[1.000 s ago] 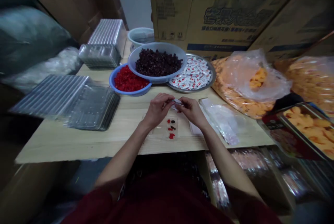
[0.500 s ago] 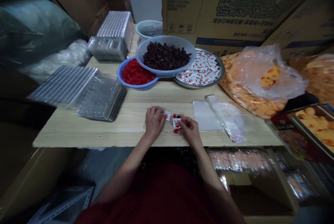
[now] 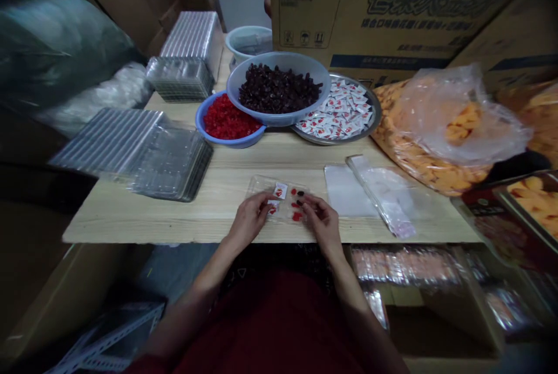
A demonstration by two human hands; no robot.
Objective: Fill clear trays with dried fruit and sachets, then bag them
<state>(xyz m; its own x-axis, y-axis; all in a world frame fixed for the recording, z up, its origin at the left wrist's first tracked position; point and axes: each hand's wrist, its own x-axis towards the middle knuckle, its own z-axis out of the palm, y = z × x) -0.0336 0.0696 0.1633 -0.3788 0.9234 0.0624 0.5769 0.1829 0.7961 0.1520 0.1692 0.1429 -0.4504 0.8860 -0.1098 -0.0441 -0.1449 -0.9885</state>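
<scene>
Wooden worktop [image 3: 218, 194], near the front edge: a clear plastic tray [image 3: 261, 188] with two sachets [image 3: 281, 190] and red and dark fruit bits [image 3: 297, 216] lies between the left hand [image 3: 248, 221] and right hand [image 3: 317, 220]. Each grip is loosely curled, fingertips on the tray; whether either pinches anything can't be told. Blue bowls [image 3: 279, 58] of fruit stand behind.

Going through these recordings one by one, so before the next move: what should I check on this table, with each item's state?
1. Both hands at the work: ok. The left hand and right hand are at the clear plastic tray.
2. Sachets in the tray: ok. Two white sachets lie inside.
3. Fruit pieces in the tray: ok. Red and dark pieces sit on its right side.
4. Supplies nearby: ok. The blue bowl of red pieces and steel tray of sachets are just ahead.
5. Left grip on a sachet: cannot tell.
6. Gloves: not ok; both hands are bare.
</scene>
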